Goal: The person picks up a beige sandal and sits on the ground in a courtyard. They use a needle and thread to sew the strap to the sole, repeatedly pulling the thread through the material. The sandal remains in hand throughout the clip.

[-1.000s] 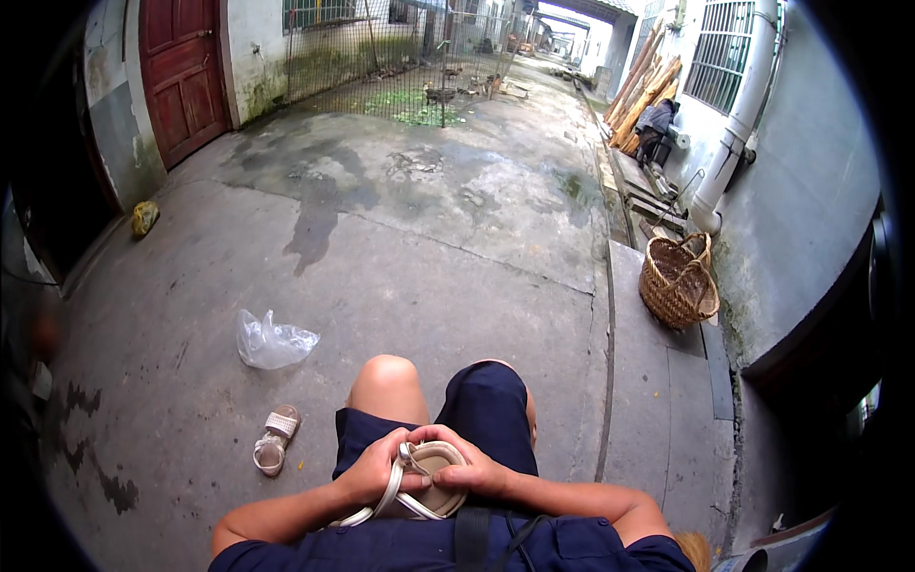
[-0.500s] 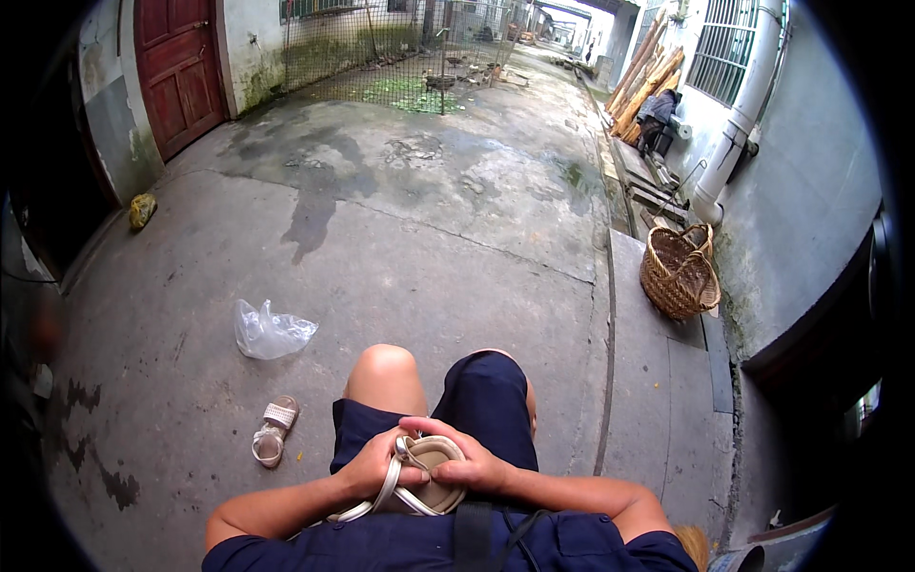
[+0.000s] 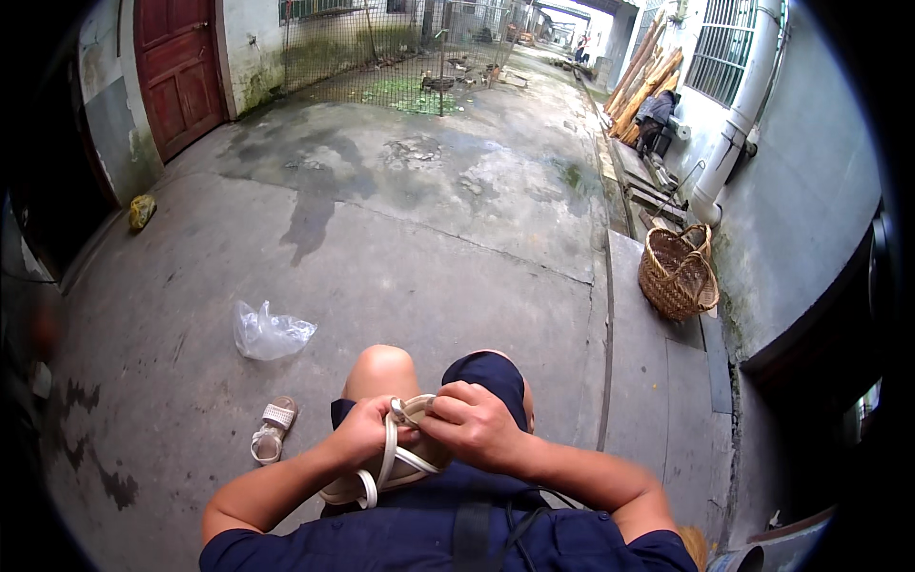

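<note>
Over my lap I hold a cream sandal (image 3: pixel 412 467) with white straps and a beige insole, tilted at an angle. My left hand (image 3: pixel 370 429) is closed round its side by the strap with the round metal piece. My right hand (image 3: pixel 477 427) pinches the strap at the upper end, its fingers curled and partly hiding it. On the concrete to the left lies a second sandal (image 3: pixel 274 429) with a pale woven-looking band. A clear plastic bag (image 3: pixel 271 331) rests crumpled on the ground beyond it.
A brown wicker basket (image 3: pixel 679 275) stands by the right wall, near a white drainpipe (image 3: pixel 742 114). Wooden poles (image 3: pixel 652 95) lean farther back. A wire-mesh pen (image 3: pixel 400 57) is at the far side, a red door (image 3: pixel 179 71) far left, a yellow bundle (image 3: pixel 141 212) near the left doorway.
My right hand has risen and turned, fingers now curled at the strap. The sandal has tilted and shifted slightly left, its straps showing more. The bag and the other sandal stay put.
</note>
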Demonstrator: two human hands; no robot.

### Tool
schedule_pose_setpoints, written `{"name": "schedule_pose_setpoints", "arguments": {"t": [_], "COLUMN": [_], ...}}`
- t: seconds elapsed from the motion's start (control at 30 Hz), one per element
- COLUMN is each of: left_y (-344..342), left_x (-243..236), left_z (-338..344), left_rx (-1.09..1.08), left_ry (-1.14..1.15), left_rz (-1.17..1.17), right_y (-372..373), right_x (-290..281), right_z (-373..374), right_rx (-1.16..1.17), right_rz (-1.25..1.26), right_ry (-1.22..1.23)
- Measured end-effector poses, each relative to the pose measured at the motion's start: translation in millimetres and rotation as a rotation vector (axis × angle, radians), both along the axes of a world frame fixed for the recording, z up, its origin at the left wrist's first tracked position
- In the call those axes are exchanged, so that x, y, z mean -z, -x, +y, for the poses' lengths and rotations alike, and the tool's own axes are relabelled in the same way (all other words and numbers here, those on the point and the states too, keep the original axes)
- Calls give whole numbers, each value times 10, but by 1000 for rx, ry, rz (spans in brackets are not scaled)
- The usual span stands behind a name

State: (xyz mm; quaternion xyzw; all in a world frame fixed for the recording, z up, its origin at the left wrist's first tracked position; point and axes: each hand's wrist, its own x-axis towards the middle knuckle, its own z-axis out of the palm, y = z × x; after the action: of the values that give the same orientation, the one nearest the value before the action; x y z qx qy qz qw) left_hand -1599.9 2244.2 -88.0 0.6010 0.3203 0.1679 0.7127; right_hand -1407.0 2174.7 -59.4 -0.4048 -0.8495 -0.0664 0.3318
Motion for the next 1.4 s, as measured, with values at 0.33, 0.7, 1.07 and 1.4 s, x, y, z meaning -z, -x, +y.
{"name": "schedule_pose_setpoints", "arguments": {"t": [0.33,0.7,1.07,1.4], "left_y": [-72,-193,50,424], "left_x": [214,391,-522,-589], "left_z": [-48,-157,365,868], "left_rx": [-34,-123,-705,-1384], "left_ry": [175,53,-1232,-1732], "left_rz": [-128,-159,218,250], "right_y": [-30,125,95,91], "right_x": [14,-137,-557,-214], "right_z": [101,119,445,11], "right_rx": [-160,-274,-777,-807], "right_rz": [-119,42,805,1237], "right_ry": [62,29,743,930]}}
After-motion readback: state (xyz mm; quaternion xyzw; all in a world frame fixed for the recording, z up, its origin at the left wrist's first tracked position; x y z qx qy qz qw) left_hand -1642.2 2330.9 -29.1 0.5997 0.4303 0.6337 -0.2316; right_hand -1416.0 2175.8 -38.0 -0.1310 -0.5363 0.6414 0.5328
